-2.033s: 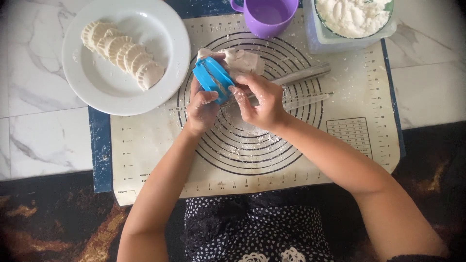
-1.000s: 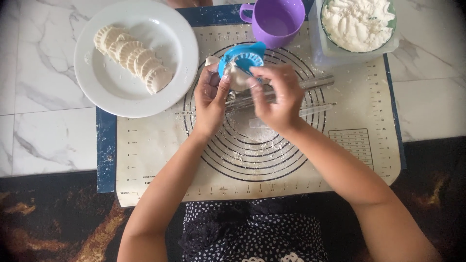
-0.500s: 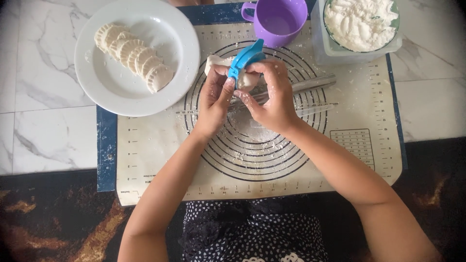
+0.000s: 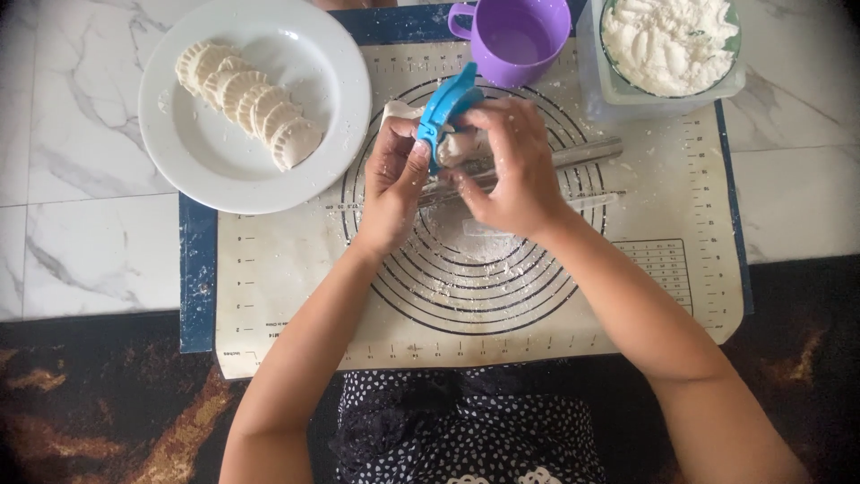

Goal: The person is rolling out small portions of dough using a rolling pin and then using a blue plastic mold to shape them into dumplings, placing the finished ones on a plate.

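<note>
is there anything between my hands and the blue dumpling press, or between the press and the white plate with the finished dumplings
Nothing separates them: the left hand and right hand both grip the blue dumpling press. Between it and the white plate lies only bare baking mat. The purple cup stands on the other side.

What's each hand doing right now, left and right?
Left hand: closed on the blue dumpling press, gripping its lower edge.
Right hand: fingers curled against the press and the dough in it.

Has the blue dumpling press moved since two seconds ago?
Yes. The blue dumpling press moved up the baking mat, nearer the purple cup, and now stands nearly folded shut.
</note>
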